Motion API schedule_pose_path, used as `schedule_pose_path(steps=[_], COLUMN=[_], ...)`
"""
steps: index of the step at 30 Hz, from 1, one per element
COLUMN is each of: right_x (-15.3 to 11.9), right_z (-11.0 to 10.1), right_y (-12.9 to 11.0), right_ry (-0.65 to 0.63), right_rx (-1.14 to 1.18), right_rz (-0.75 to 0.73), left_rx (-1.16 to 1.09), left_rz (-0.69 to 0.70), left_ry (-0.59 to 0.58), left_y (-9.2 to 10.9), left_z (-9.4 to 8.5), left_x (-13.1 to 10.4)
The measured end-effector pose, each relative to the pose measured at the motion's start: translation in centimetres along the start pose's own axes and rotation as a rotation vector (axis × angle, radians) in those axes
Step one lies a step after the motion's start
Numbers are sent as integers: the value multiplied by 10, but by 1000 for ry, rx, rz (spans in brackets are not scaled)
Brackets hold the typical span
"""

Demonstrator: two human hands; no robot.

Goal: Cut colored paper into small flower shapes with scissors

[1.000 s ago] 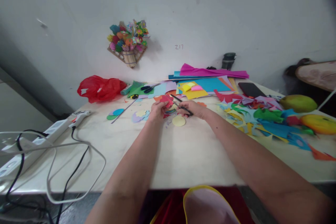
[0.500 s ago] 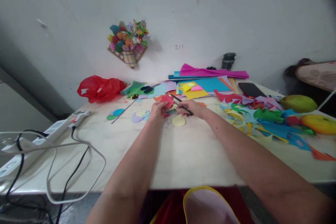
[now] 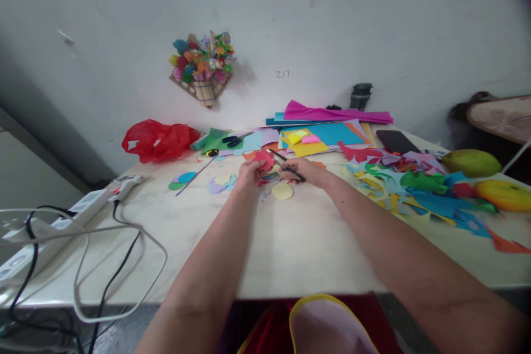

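Between the fingers of my left hand [image 3: 248,173] is a piece of red paper [image 3: 264,159], held just above the table. My right hand [image 3: 307,170] grips a pair of black-handled scissors [image 3: 297,173], whose parted blades point left at the red paper's edge. Just below the hands lies a pale yellow paper circle [image 3: 282,191]. Left of my left hand are scalloped paper shapes [image 3: 223,181] in lilac, blue and cream. A blue paper circle [image 3: 187,177] overlaps a green one farther left.
A second pair of scissors [image 3: 234,139] and a red plastic bag [image 3: 160,140] lie at the back left. Colored paper sheets [image 3: 340,134] are stacked behind my hands. Paper scraps [image 3: 427,181], a phone [image 3: 397,142] and a mango [image 3: 504,195] occupy the right. A power strip [image 3: 78,213] with cables runs along the left.
Almost nothing differs. Both hands stay in place, with the red paper and the scissors held as before.
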State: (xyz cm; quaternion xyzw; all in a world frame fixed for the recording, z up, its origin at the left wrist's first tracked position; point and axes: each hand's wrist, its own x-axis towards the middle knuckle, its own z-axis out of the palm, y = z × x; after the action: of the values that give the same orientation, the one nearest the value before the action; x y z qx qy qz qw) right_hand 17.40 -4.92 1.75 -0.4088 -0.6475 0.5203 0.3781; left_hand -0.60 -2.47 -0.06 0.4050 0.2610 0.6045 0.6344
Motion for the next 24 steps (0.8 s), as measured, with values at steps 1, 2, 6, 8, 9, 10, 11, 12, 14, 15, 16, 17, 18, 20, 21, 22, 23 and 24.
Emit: schedule_pose_path(steps=[1,2,6,8,9,10,11,12,14,15,16,17,18,20,21,22,23,24], right_x=[0,-1,-2,-2,-2,-2,-2,-1,-1,-1,-1,-1,-1,-1,-1,-1,-1,-1], right_z=[0,1,2,3,3,3,3,3,3,3,3,3,3,4,4,4,4,5], right_y=[-1,-2,-4,-5,-5,-4,-4,-4,-3,-3,-3,-3,-3,-4,-4,-4,-4,-4], right_ry=[7,13,22,22,25,29,34,38,41,41,40,39,37,39,40,43,46,47], right_rx=[3,6,27,32,32,31,30,28,24,22,22,22,23,30,35,43,51,59], right_rz=[4,8,-2,-9,-11,-10,-9,-9,-13,-17,-22,-26,-27,-24,-23,-24,-25,-26], left_rx=[-2,-5,-15,-7,1,9,18,25,34,38,43,47,51,56,55,52,49,45], left_rz=[0,-1,-5,-11,-15,-18,-21,-23,-22,-22,-23,-26,-32,-51,-58,-64,-69,-71], left_ry=[-3,-5,-5,-11,-17,-22,-28,-34,-42,-43,-46,-48,-45,-34,-28,-23,-21,-20], left_y=[0,0,-2,-2,-2,-2,-2,-2,-2,-2,-2,-2,-3,-3,-3,-4,-4,-4], left_z=[0,0,-2,-2,-3,-3,-2,-2,-2,-2,-1,-1,-1,-1,-1,-1,-1,-1], left_x=[0,0,2,2,2,2,2,1,1,0,0,0,1,1,1,2,2,2])
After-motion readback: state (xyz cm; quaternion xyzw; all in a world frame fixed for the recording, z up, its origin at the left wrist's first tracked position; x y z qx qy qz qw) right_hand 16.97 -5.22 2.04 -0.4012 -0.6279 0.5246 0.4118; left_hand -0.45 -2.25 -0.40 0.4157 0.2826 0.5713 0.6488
